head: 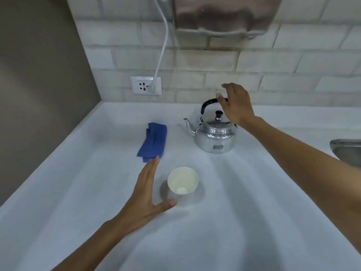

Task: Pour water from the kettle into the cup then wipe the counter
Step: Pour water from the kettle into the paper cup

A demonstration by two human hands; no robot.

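Observation:
A shiny metal kettle with a black handle and lid knob stands on the white counter, spout pointing left. My right hand hovers over the top of its handle, fingers spread, thumb at the handle but not closed round it. A small white cup stands upright nearer to me; it looks empty. My left hand is flat and open just left of the cup, thumb reaching under its near side without touching it. A folded blue cloth lies left of the kettle, just beyond my left fingertips.
A tiled wall runs behind the counter with a power socket and a white cable plugged in. A metal appliance hangs above the kettle. The rim of a steel sink shows at the right edge. A grey wall bounds the left.

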